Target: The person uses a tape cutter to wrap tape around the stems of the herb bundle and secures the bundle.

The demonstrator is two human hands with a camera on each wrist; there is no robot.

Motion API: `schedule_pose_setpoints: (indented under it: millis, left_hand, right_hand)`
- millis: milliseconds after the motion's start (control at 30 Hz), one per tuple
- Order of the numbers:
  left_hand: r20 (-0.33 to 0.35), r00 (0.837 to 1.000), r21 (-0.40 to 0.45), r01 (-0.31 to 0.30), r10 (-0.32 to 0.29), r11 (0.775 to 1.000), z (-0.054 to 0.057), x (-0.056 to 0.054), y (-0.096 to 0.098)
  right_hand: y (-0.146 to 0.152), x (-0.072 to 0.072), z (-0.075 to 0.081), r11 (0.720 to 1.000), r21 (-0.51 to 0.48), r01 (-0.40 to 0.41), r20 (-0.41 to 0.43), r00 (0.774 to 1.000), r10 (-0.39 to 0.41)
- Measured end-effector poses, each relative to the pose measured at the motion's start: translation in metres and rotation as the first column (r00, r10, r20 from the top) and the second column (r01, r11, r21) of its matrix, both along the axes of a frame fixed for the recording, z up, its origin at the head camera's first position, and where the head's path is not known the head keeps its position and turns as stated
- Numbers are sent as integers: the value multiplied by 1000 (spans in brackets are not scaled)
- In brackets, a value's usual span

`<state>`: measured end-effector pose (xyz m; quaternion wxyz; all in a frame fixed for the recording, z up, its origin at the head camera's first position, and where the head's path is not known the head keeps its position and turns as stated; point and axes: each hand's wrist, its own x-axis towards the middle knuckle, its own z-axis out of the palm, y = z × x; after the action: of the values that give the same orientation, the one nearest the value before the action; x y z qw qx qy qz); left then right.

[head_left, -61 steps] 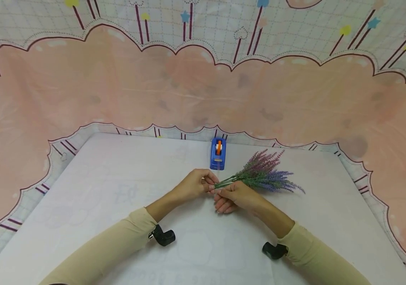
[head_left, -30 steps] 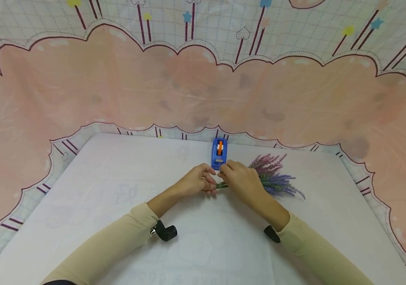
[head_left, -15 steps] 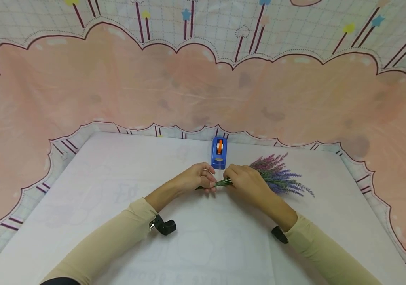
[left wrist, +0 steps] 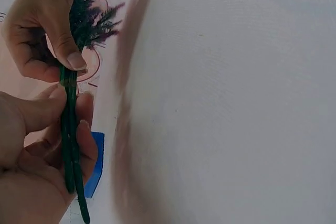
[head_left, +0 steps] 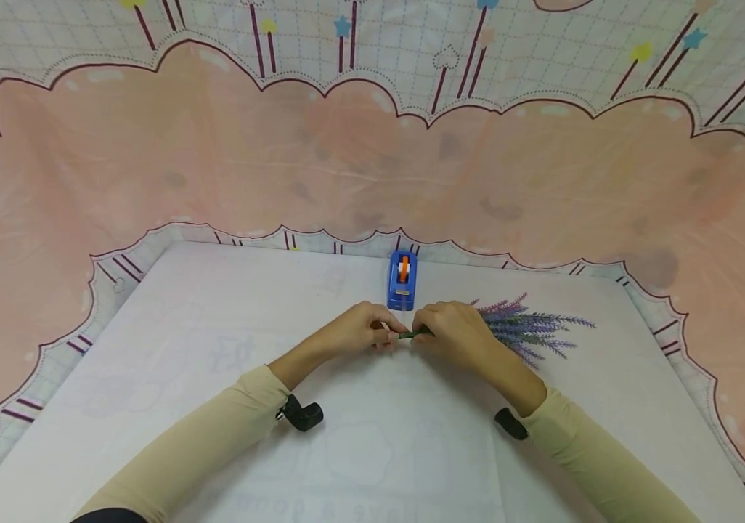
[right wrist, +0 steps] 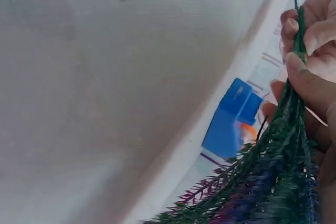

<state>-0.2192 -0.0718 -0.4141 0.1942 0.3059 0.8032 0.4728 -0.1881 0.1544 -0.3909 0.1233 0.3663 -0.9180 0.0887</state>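
Observation:
A bunch of artificial lavender (head_left: 532, 334) with purple and pink heads is held sideways above the white table, heads toward the right. My left hand (head_left: 362, 328) pinches the green stems (left wrist: 70, 129) near their lower ends, which stick out past the fingers in the left wrist view. Closer to the heads, my right hand (head_left: 454, 334) grips the same stems between thumb and fingers, covering part of the bunch in the head view. Between the two hands, a thin brownish band (left wrist: 68, 83) circles the stems. Just beyond the hands stands a blue tape dispenser (head_left: 401, 283).
The white tabletop (head_left: 216, 305) spreads out around both arms. Behind it hangs a peach and white patterned cloth (head_left: 346, 167), which also borders the table sides. A dark wrist camera (head_left: 302, 414) juts from the left sleeve and another camera (head_left: 511, 423) from the right.
My right hand has gone from below the stems to over them and now grips them. The flower heads have turned and shifted right. My left hand stays at the stem ends.

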Motion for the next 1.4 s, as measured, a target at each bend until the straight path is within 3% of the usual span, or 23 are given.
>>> schedule_pose_setpoints:
  millis: [133, 367, 500, 667, 1100, 1400]
  left_hand:
    - [-36, 999, -14, -20, 20, 1000, -1, -2, 2]
    - [9, 999, 46, -44, 43, 998, -3, -5, 5]
    - [39, 998, 69, -50, 47, 996, -4, -4, 3]
    - [65, 996, 69, -64, 59, 996, -5, -3, 1]
    - [-65, 996, -8, -66, 65, 998, -1, -4, -1]
    - [-69, 996, -16, -58, 57, 998, 2, -5, -2]
  right_hand:
    - [-3, 0, 2, 999, 38, 9, 5, 1000, -9]
    - [-9, -2, 2, 988, 135, 69, -11, 998, -68]
    - [-9, -2, 0, 985, 141, 94, -39, 995, -90]
    - [-6, 0, -2, 989, 101, 104, -13, 995, -103]
    - [-3, 0, -2, 994, 48, 103, -22, 995, -102]
    - [-6, 0, 0, 991, 23, 130, 62, 989, -131]
